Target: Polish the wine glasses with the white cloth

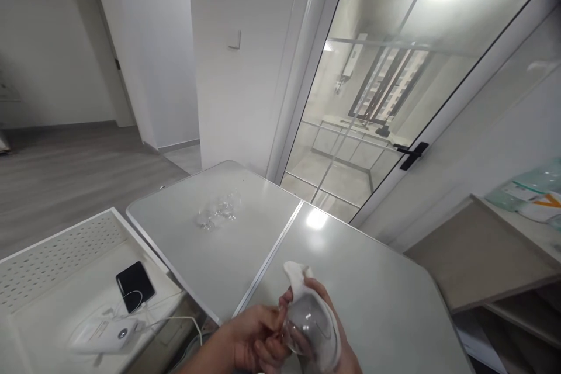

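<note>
Low in the head view, both hands are around a clear, rounded drinking glass [309,318]. My left hand [263,333] is closed, its fingers pinching the left side of the glass. A white cloth [297,277] wraps the far and right sides of the glass. My right hand [339,327] presses the cloth against it from the right, with its fingers curled over the top. Part of the glass is hidden by the fingers and cloth. Farther off, several small clear glass pieces [219,210] stand together on the folding table [372,280]; their exact kind is hard to make out.
A white tray-like surface with a perforated side [65,257] stands at the left. On it lie a black phone [135,285] and a white power bank [105,336] with cables. A glass door [346,128] is beyond the table. Shelves [495,251] with plastic-wrapped bottles are at the right.
</note>
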A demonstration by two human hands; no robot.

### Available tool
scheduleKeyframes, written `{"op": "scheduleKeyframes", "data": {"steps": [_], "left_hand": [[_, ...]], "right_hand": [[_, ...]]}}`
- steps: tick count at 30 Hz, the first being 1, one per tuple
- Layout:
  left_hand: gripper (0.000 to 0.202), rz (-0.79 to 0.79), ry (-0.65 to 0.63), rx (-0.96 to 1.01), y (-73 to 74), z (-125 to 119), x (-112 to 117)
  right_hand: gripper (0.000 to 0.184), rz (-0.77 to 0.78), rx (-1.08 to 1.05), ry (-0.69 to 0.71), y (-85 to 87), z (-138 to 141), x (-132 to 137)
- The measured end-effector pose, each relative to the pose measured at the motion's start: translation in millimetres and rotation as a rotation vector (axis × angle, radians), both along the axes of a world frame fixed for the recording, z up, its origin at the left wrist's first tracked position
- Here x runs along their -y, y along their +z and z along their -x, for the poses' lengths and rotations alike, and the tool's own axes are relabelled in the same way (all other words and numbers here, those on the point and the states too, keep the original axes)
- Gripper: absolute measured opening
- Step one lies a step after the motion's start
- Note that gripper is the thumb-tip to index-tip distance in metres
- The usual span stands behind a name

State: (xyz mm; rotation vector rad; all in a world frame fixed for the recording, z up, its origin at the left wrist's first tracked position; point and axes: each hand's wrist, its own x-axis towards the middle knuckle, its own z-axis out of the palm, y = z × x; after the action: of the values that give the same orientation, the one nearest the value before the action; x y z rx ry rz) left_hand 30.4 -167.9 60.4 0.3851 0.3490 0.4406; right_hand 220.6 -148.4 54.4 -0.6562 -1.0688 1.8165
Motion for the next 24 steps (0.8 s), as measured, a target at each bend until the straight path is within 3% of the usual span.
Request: {"op": "scheduleKeyframes", "data": {"steps": [3,7,10,12,13,15,17,19,21,24], "left_hand": [[0.045,-0.196,0.291,-0.177,5.0,-2.3,4.5],[0.067,-0.672,0.453,-0.52,-5.0,-5.9,6.2],[0.051,-0.924,0.686,-0.76,-15.5,-9.4,6.5],[0.041,-0.967,0.778,-0.822,-17.7,-10.4,6.4],[0.043,-0.947,0.763,-0.803,-17.0,-9.7,5.9],[0.055,-0.833,0.598,-0.671,-13.3,-4.9,3.0],[0.062,-0.676,0.382,-0.502,-9.2,2.5,-1.8],[0.058,-0.575,0.271,-0.396,-7.2,8.6,-6.9],[0.056,-0.565,0.288,-0.37,-8.7,10.2,-10.4],[0.066,-0.643,0.424,-0.436,-14.5,5.7,-10.3]], "right_hand": [[0.073,-0.018,-0.084,-0.057,17.8,17.2,8.5],[0.067,0.077,-0.132,-0.211,33.0,29.2,16.0],[0.06,0.202,0.0,-0.474,34.9,33.2,17.4],[0.057,0.18,0.114,-0.614,33.3,37.5,16.7],[0.057,0.13,0.15,-0.649,32.4,40.4,16.1],[0.065,0.015,0.146,-0.638,31.0,47.1,14.5],[0.077,-0.032,0.023,-0.517,31.0,53.5,12.6],[0.075,0.007,-0.109,-0.357,31.9,58.1,10.0],[0.066,0.06,-0.167,-0.258,32.5,60.9,7.3],[0.067,0.102,-0.139,-0.266,30.3,65.4,4.1]]}}
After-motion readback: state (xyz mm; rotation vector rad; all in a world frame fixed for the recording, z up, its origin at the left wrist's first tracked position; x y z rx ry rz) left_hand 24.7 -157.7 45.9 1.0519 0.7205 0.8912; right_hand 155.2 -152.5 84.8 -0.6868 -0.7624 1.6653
